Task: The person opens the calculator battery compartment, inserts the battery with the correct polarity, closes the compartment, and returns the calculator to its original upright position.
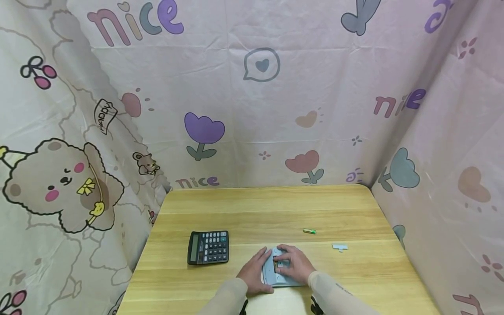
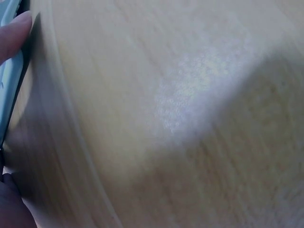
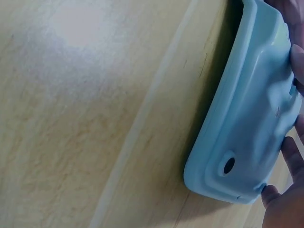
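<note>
A light blue calculator (image 1: 269, 274) lies back side up on the table, its battery compartment uncovered. My left hand (image 1: 253, 271) grips it from the left, fingers at the far edge and thumb at the near corner. Over the compartment, my right hand (image 1: 296, 265) bends its thumb and fingers down around a small battery (image 1: 275, 264), which they partly hide. In the right wrist view the calculator's rounded blue casing (image 3: 237, 114) shows from the side, with fingers along its right edge. The left wrist view catches only a strip of casing (image 2: 12, 78) with a fingertip against it.
A black calculator (image 1: 208, 247) lies face up to the left. Beyond my right hand lies a green battery (image 1: 309, 231), and farther right a light blue battery cover (image 1: 340, 247). The wooden table (image 1: 267, 210) ends at a printed curtain (image 1: 252, 100) behind and on both sides.
</note>
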Tool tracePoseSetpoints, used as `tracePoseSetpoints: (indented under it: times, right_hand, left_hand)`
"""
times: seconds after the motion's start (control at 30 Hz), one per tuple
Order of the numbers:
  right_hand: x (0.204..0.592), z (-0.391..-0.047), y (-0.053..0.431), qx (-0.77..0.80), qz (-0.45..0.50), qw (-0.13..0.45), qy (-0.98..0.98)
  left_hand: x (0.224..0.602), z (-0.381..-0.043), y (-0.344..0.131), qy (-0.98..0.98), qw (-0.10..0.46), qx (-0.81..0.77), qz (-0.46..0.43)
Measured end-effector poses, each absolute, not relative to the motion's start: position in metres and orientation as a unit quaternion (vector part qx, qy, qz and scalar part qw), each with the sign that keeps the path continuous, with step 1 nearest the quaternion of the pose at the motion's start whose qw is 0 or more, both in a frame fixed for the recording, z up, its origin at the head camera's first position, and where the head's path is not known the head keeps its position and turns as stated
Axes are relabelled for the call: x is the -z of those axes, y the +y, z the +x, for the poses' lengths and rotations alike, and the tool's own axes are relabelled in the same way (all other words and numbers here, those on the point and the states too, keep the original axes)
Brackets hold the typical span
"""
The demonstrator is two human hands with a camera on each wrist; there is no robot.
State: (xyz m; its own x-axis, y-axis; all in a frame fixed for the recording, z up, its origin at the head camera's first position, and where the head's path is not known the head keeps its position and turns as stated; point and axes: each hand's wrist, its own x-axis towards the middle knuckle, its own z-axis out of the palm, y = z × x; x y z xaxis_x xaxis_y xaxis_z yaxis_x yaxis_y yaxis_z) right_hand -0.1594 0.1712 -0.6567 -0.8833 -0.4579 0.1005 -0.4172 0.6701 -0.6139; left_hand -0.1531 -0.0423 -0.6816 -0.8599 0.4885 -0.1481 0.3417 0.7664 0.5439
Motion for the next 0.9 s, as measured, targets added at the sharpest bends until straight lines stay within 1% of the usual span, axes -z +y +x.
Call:
tracePoseSetpoints:
  times: [0.27, 0.57, 0.73, 0.9]
  right_hand:
    - [0.6558, -0.1588, 0.1674, 0.35, -0.211, 0.05, 0.911]
    - [0.6562, -0.1584, 0.1627, 0.35, -0.194, 0.024, 0.916]
    - [0.658, -0.162, 0.1639, 0.339, -0.187, 0.038, 0.921]
    - [0.6577, -0.1635, 0.164, 0.339, -0.181, 0.051, 0.922]
  left_hand:
    - [0.6814, -0.1505, -0.0433, 0.93, 0.125, -0.259, 0.23]
    - [0.683, -0.1503, -0.043, 0.931, 0.119, -0.256, 0.232]
    - [0.6855, -0.1505, -0.0427, 0.931, 0.113, -0.255, 0.234]
    - [0.6844, -0.1502, -0.0431, 0.931, 0.12, -0.262, 0.226]
